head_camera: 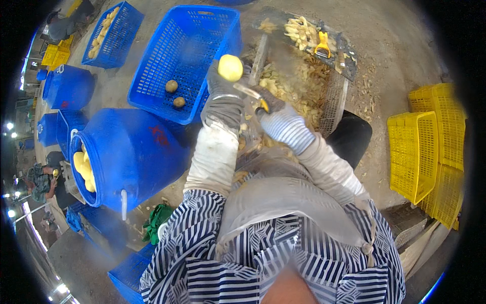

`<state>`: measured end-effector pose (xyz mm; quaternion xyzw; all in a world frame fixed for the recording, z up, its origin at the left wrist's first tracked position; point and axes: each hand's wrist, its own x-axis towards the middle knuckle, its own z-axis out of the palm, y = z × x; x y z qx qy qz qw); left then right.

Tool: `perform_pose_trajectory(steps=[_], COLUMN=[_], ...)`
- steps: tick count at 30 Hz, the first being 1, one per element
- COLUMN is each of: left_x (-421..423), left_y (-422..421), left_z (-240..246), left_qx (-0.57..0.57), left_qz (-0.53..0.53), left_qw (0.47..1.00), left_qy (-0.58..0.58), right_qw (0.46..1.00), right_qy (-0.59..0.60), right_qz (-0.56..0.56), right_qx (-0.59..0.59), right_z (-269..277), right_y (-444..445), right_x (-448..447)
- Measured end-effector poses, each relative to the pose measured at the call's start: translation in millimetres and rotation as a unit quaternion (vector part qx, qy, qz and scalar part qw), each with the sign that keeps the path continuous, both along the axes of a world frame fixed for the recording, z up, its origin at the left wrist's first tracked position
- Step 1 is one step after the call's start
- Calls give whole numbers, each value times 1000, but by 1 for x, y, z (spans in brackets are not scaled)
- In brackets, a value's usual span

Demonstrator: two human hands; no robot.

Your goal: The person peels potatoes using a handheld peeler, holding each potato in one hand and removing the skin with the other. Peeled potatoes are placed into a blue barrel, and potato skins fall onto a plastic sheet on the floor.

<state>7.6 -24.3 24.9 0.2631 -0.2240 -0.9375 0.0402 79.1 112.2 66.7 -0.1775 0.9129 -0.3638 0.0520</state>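
My left hand point(224, 85), in a dark grey glove, holds up a pale yellow peeled potato point(230, 68). Just to its right, my right hand point(274, 110), in a striped and grey knit glove, grips a small peeler point(248, 92) with a yellow and black handle; its tip is near my left wrist. Beyond both hands lies a crate of peelings point(334, 106). A board point(351, 74) across its far end bears a heap of peelings, a yellow peeler point(323, 45) and another handled tool point(341, 61). Two brown potatoes point(171, 86) rest in the blue plastic crate point(133, 85).
At the left lies a blue barrel point(129, 152) with peeled potatoes point(84, 167) at its mouth. Another blue crate point(129, 49) holds potatoes. Yellow crates point(414, 152) stand at the right. A person point(40, 180) sits at far left. Scraps lie on the floor.
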Motion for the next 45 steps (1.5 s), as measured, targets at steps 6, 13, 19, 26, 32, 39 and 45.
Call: perform_pose_trajectory(steps=[6,13,19,26,32,39,45], left_x=[26,32,34,18,55,44,43], left_y=[-8,-16,9,-7,17,16,-6], left_z=[-5,8,17,-65,20,32,13], left_qx=[-324,-110,-164,-356,-60,-79,-432], left_qz=[3,-85,-119,-116,-128,10,-136], left_qw=[942,986,978,893,989,994,884], left_qy=[87,95,43,250,33,-75,114], right_qw=[982,983,967,995,973,986,995], right_qy=[-112,-179,-90,-10,-59,-161,-79], right_qz=[41,-17,101,15,104,37,61], right_qx=[-146,25,215,94,198,5,23], right_z=[44,72,42,2,22,30,34], right_y=[-7,8,11,6,18,7,20], right_x=[0,-15,-60,-3,-21,8,-2])
